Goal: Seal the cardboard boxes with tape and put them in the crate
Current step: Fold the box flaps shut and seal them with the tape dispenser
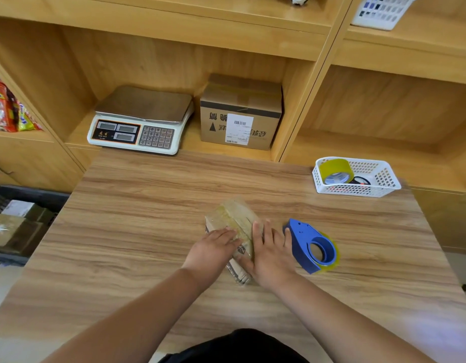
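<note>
Box: we see a small cardboard box (233,221), glossy under clear tape, lying mid-way across the wood-grain table (121,231).
Left hand: our left hand (213,247) lies flat on the box top, fingers straight, gripping nothing.
Right hand: our right hand (271,250) presses flat on the box's right side, fingers straight.
Dispenser: a rounded blue plastic tape dispenser (311,246) sits just beside the right hand.
Basket: a white perforated basket (357,192) holds a yellowish tape roll (334,169) and a dark item we cannot identify.
Crate: a dark crate (30,192), cut off at the left, holds blurred brown boxes.
</note>
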